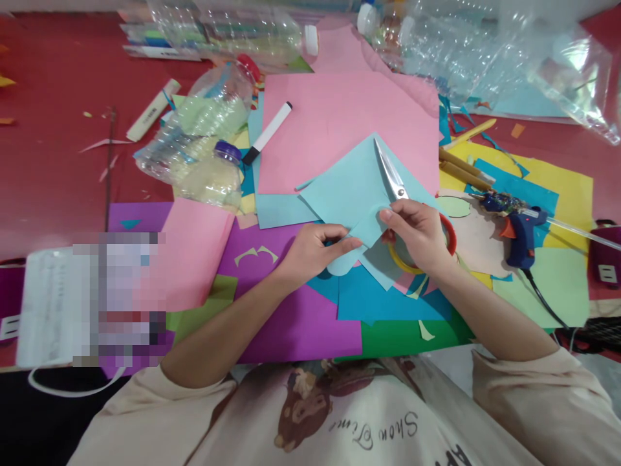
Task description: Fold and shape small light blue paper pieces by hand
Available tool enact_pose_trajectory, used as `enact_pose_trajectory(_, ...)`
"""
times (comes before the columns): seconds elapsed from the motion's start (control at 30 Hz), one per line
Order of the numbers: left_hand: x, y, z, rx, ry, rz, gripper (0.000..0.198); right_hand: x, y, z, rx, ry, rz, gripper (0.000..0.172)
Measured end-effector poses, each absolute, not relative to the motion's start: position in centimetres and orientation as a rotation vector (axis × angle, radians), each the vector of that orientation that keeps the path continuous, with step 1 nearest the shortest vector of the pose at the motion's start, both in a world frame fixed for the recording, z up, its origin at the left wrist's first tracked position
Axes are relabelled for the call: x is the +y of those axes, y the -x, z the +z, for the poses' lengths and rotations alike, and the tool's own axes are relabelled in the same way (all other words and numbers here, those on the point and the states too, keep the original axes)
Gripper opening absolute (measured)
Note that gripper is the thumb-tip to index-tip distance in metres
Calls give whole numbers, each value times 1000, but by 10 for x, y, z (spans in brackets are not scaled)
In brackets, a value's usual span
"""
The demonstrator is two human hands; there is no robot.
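Observation:
My left hand [316, 250] pinches the lower edge of a folded light blue paper [349, 188]. My right hand [418, 235] is closed on scissors [394, 177] with red and yellow handles, and its fingers also touch the paper's edge. The scissor blades point up and away over the light blue sheet. This sheet lies over a large pink sheet [334, 116], with darker blue and purple sheets beneath my hands.
A white marker [268, 133] lies on the pink sheet's left edge. Empty plastic bottles [204, 129] sit at left and along the back. A blue glue gun [521, 230] with its cord rests at right on yellow paper [567, 188]. Paper scraps litter the red table [48, 162].

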State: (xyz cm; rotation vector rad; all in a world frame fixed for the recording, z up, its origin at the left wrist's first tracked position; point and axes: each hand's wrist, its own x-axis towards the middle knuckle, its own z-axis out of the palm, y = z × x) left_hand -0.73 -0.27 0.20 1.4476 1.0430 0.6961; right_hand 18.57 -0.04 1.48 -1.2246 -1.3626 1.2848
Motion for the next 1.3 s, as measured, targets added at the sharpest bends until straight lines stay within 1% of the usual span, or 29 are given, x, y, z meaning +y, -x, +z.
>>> enact_pose_trajectory(0.2,-3,8,1,1036,-1470,711,44,-1,-188,12,-1329,1207,1327,31)
enact_pose_trajectory(0.33,-4,7,2,1018,-1485,767,43,-2,-185,12,-1285,1178,1360,33)
enact_pose_trajectory(0.43,-5,5,3,1024,-1444,832,41,-6,-180,13,-1206,1135,1491,26)
enact_pose_trajectory(0.57,-8,3,3,1114,-1390,911,46,-12,-173,14,-1170,1063,1786,35)
enact_pose_trajectory(0.73,-12,2,2,1167,-1408,1013,50,-15,-168,18,-1039,1111,1927,50)
enact_pose_trajectory(0.8,-13,1,1,1171,-1432,1036,48,-15,-168,19,-1067,1133,1971,47)
enact_pose_trajectory(0.9,-14,0,0,1124,-1496,1054,45,-16,-168,19,-1136,1129,1932,36)
enact_pose_trajectory(1.03,-13,1,-1,1091,-1530,995,39,-15,-172,17,-1214,1136,1775,31)
enact_pose_trajectory(1.2,-10,3,2,1063,-1545,946,28,-12,-178,17,-1374,1165,1702,29)
enact_pose_trajectory(1.3,-9,3,3,1075,-1555,929,28,-11,-178,16,-1411,1160,1641,32)
